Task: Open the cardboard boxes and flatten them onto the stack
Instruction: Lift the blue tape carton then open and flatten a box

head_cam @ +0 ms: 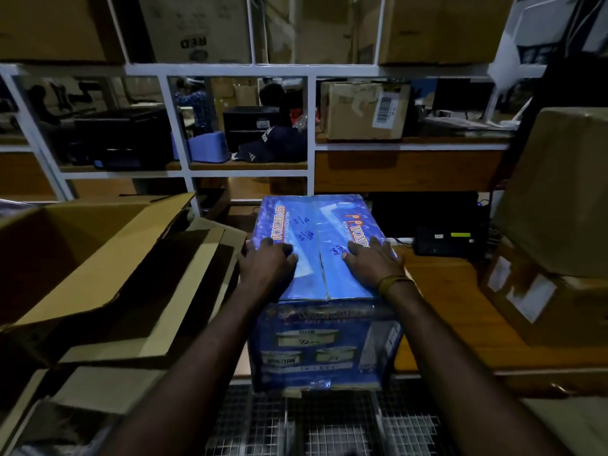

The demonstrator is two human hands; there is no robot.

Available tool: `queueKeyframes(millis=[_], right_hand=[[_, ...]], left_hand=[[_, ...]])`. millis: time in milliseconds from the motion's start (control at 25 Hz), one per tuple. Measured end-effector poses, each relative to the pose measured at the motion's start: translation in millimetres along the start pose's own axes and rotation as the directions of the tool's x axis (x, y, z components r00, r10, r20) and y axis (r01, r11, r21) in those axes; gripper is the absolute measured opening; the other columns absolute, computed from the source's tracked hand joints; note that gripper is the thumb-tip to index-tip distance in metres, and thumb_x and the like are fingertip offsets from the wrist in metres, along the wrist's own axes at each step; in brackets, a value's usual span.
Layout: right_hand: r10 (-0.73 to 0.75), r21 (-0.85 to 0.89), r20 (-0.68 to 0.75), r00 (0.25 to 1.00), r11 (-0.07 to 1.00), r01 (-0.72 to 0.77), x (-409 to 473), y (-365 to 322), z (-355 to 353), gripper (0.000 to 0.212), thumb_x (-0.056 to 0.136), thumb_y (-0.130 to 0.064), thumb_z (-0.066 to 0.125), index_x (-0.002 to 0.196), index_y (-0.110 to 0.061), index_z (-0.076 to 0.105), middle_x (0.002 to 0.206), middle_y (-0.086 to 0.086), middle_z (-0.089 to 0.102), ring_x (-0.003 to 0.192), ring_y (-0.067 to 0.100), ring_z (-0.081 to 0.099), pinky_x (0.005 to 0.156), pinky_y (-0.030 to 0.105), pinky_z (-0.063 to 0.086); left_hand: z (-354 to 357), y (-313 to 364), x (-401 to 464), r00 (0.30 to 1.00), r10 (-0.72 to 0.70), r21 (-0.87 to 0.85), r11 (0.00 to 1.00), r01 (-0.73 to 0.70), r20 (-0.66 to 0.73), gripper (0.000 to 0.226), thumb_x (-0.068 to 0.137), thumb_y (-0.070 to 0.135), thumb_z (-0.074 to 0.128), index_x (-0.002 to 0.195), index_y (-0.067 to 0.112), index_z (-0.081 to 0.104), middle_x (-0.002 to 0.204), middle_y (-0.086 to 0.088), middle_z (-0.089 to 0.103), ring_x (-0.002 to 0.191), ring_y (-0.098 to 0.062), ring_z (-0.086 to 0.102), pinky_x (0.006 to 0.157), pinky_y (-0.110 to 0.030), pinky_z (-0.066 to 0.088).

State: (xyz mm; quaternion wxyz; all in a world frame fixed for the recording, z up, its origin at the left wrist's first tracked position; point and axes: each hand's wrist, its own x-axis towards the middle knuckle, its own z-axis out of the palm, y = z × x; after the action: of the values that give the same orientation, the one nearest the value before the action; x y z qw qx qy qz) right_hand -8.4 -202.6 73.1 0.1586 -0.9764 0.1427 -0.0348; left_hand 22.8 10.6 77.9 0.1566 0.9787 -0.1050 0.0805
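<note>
A blue printed cardboard box (324,343) stands upright in front of me on the edge of a wooden table (444,291), its two top flaps closed along a centre seam. My left hand (268,266) lies flat on the left flap, fingers spread. My right hand (373,261), with a yellow thread band at the wrist, rests flat on the right flap. Neither hand grips anything. To the left lies a stack of flattened brown cardboard (108,284), its top sheet partly raised.
White shelving (250,69) with brown boxes fills the back. A taped brown box (363,110) sits on the right shelf. Wrapped parcels (556,241) stand at the right table edge, a black device (449,243) behind. A wire-mesh surface (329,426) lies below.
</note>
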Motion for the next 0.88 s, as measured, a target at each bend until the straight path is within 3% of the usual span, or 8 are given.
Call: queueKeyframes(millis=[160, 320, 440, 560, 720, 800, 880], right_hand=[[-0.029, -0.016, -0.015, 0.999, 0.999, 0.028, -38.7, -22.3, 4.6, 0.055, 0.099, -0.057, 0.037, 0.151, -0.038, 0.033, 0.162, 0.009, 0.021, 0.149, 0.039, 0.010, 0.116, 0.065, 0.002], [-0.008, -0.016, -0.015, 1.000, 1.000, 0.008, -65.0, -35.4, 3.3, 0.064, 0.094, -0.065, 0.044, 0.150, -0.035, 0.037, 0.161, 0.006, 0.024, 0.148, 0.038, 0.014, 0.115, 0.067, 0.004], [0.028, -0.039, 0.008, 1.000, 0.999, -0.028, -74.4, -42.0, 2.7, 0.072, 0.089, -0.070, 0.047, 0.151, -0.035, 0.035, 0.163, 0.006, 0.020, 0.148, 0.040, 0.012, 0.115, 0.067, 0.005], [0.045, -0.020, -0.027, 0.999, 0.999, -0.046, -77.0, -46.6, 2.9, 0.066, 0.090, -0.063, 0.051, 0.149, -0.035, 0.039, 0.159, 0.006, 0.028, 0.146, 0.039, 0.020, 0.115, 0.067, 0.008], [0.023, 0.064, -0.132, 0.991, 0.998, -0.015, -76.5, -45.2, -3.5, 0.057, 0.089, -0.049, 0.059, 0.143, -0.032, 0.050, 0.146, 0.004, 0.050, 0.135, 0.033, 0.042, 0.110, 0.060, 0.030], [0.020, 0.115, -0.134, 0.991, 0.993, -0.005, -74.1, -42.8, -6.7, 0.062, 0.087, -0.057, 0.059, 0.143, -0.032, 0.049, 0.146, 0.004, 0.050, 0.134, 0.032, 0.045, 0.107, 0.057, 0.037], [0.043, 0.103, -0.091, 0.995, 0.994, -0.033, -73.3, -40.1, -7.6, 0.073, 0.083, -0.070, 0.057, 0.145, -0.035, 0.044, 0.148, 0.007, 0.045, 0.135, 0.034, 0.042, 0.108, 0.056, 0.035]], left_hand=[[2.4, 10.7, -8.7, 0.956, 0.287, -0.002, 0.958, -0.287, 0.056, 0.035, 0.100, 0.037, 0.045, 0.132, 0.037, 0.059, 0.143, 0.000, 0.051, 0.129, -0.028, 0.048, 0.107, -0.046, 0.034], [3.1, 9.5, -4.6, 0.930, 0.346, -0.092, 0.937, -0.336, 0.126, 0.035, 0.100, 0.034, 0.045, 0.131, 0.036, 0.060, 0.144, 0.004, 0.052, 0.128, -0.027, 0.050, 0.108, -0.054, 0.033], [2.5, 9.9, -1.9, 0.918, 0.342, -0.070, 0.940, -0.334, 0.204, 0.038, 0.103, 0.033, 0.041, 0.138, 0.037, 0.053, 0.150, 0.004, 0.044, 0.134, -0.028, 0.042, 0.112, -0.061, 0.023], [0.6, 14.8, -4.6, 0.917, 0.329, -0.053, 0.944, -0.325, 0.226, 0.040, 0.104, 0.031, 0.037, 0.142, 0.037, 0.048, 0.157, 0.004, 0.035, 0.143, -0.030, 0.030, 0.112, -0.066, 0.011], [1.5, 23.6, -3.0, 0.952, 0.206, -0.158, 0.972, -0.172, 0.226, 0.038, 0.102, 0.025, 0.042, 0.133, 0.040, 0.056, 0.154, 0.006, 0.041, 0.148, -0.029, 0.021, 0.115, -0.066, 0.000], [-3.4, 32.0, -3.9, 0.960, 0.128, -0.155, 0.984, -0.091, 0.248, 0.036, 0.099, 0.023, 0.049, 0.129, 0.041, 0.060, 0.151, 0.006, 0.044, 0.147, -0.031, 0.021, 0.112, -0.069, 0.002], [0.7, 42.7, 6.1, 0.944, 0.094, -0.127, 0.990, -0.056, 0.317, 0.037, 0.095, 0.025, 0.057, 0.131, 0.036, 0.058, 0.151, 0.001, 0.043, 0.144, -0.039, 0.026, 0.107, -0.074, 0.017]])
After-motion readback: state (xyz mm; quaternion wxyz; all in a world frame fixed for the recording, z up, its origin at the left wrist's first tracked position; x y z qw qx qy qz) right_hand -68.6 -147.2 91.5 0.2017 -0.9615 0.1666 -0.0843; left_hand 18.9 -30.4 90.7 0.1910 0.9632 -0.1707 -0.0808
